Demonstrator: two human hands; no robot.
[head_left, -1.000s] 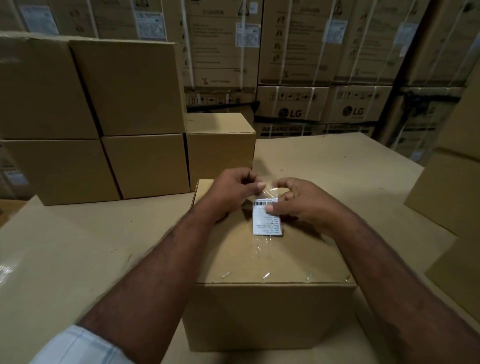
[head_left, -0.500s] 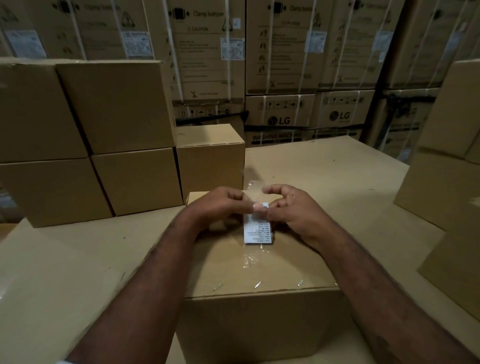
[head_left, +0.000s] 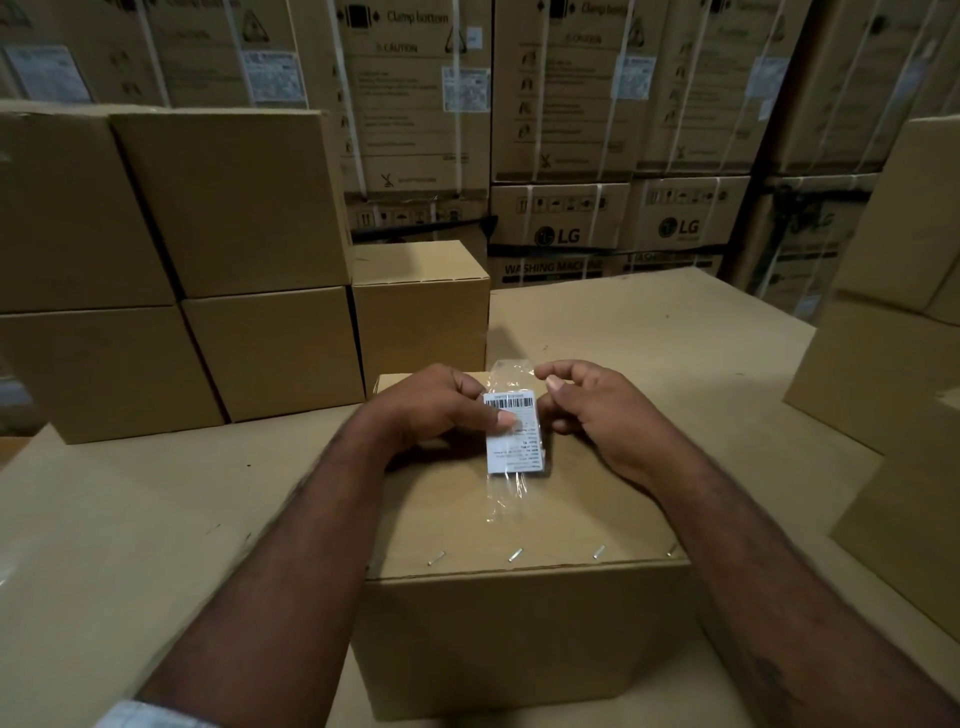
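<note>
Barcode label (head_left: 514, 436), on a clear film strip (head_left: 506, 499), lay over the top of the stapled carton (head_left: 519, 623), toward its far edge. Left hand (head_left: 436, 410) pinched the label, thumb across its face. Right hand (head_left: 597, 415) was curled at the label's right edge; whether it gripped the film could not be told. Plain cartons (head_left: 234, 208) stood stacked at left
</note>
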